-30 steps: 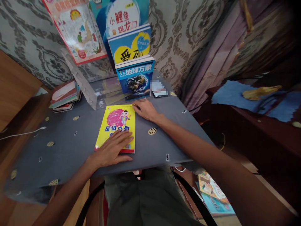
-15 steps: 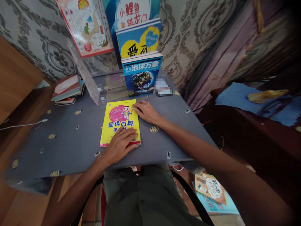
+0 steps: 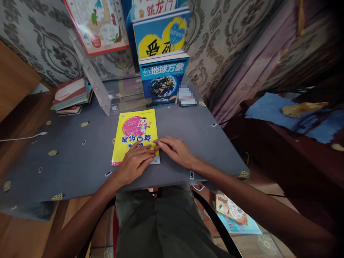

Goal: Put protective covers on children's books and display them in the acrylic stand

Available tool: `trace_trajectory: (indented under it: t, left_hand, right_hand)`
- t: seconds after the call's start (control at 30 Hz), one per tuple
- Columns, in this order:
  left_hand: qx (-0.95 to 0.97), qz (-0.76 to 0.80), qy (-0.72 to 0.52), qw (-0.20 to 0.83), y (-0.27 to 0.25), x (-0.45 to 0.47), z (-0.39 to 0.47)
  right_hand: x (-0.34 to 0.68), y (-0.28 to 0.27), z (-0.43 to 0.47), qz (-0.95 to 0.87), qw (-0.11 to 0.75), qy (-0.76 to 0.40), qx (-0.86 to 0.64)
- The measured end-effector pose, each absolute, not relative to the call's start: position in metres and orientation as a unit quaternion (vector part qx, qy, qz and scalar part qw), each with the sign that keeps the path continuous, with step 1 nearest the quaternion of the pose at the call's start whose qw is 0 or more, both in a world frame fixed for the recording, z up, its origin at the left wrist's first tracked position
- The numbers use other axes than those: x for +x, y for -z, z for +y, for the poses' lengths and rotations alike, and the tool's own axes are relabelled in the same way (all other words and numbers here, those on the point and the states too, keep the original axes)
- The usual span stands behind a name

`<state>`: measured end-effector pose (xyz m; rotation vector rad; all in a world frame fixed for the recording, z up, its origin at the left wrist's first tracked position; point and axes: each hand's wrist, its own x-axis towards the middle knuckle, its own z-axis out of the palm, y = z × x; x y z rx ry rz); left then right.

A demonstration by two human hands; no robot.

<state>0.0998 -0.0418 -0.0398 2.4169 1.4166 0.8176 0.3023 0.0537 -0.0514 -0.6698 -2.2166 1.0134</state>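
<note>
1. The yellow book (image 3: 135,123) is laid on the grey tablecloth (image 3: 75,166).
2. Its lower part is covered by the left hand (image 3: 135,161), fingers flat, close together.
3. Its right edge is touched by the right hand (image 3: 177,152); whether it is pinched cannot be told.
4. Behind, a blue book (image 3: 163,85) is propped upright.

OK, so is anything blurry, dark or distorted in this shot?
In the head view, the yellow paperback book with a pink circle looks fairly sharp; the bare right forearm looks stretched and soft toward the lower-right corner; the upper-right corner is black; glints show on the clear plastic stand; a pixelated block masks something beside the blue Earth-cover book.
</note>
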Motion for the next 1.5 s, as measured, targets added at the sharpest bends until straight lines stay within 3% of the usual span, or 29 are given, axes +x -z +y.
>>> trace_trajectory:
  t: [0.2,0.83,1.17,1.5]
  left_hand:
    - [0.841,0.471,-0.255,0.082,0.041,0.101,-0.046]
    - [0.847,0.507,-0.155,-0.026,0.038,0.111,-0.086]
    - [0.783,0.575,-0.23,-0.066,0.049,0.043,-0.122]
    - [0.748,0.592,-0.278,-0.116,0.059,0.042,-0.129]
  right_hand:
    - [0.318,0.048,0.035,-0.834,0.31,-0.379,-0.254]
    - [0.325,0.051,0.009,-0.927,0.299,-0.157,-0.161]
    - [0.326,0.047,0.002,-0.944,0.257,-0.135,-0.155]
    - [0.326,0.052,0.002,-0.94,0.284,-0.091,-0.165]
